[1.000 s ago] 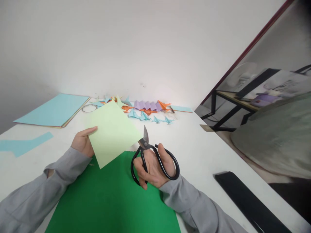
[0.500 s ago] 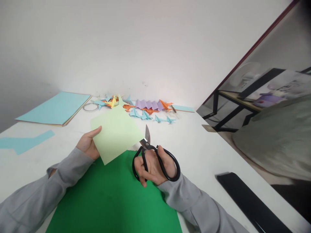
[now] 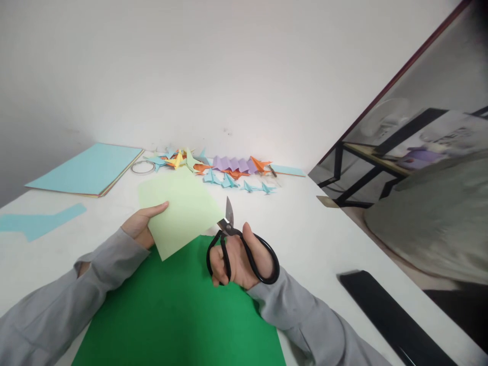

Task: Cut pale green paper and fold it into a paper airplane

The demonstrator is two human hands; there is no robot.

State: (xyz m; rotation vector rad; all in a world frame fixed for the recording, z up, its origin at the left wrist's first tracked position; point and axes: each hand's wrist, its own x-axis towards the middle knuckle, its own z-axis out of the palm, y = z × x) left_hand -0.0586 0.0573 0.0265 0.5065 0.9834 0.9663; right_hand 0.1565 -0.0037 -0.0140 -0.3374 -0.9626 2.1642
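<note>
Between thumb and fingers my left hand (image 3: 143,223) grips a sheet of light green paper (image 3: 183,213) by its left edge, tilted above the table. My right hand (image 3: 240,259) holds black-handled scissors (image 3: 229,229), its thumb through one loop and fingers through the other. The scissor blades stand apart, with the paper's right corner at the lower blade. Whether that blade touches the paper I cannot tell. Below both hands lies a green sheet (image 3: 183,310) on the white table.
A stack of coloured paper (image 3: 87,170) lies back left, near a blue paper scrap (image 3: 49,221). Along the wall are several folded paper cranes (image 3: 229,181), a purple pleated strip (image 3: 232,164) and a ring of wire (image 3: 143,167). A long black object (image 3: 392,317) rests at right.
My left thumb has slid a little further onto the light green paper. Both hands have shifted slightly left, with the paper and scissors; the blades remain apart.
</note>
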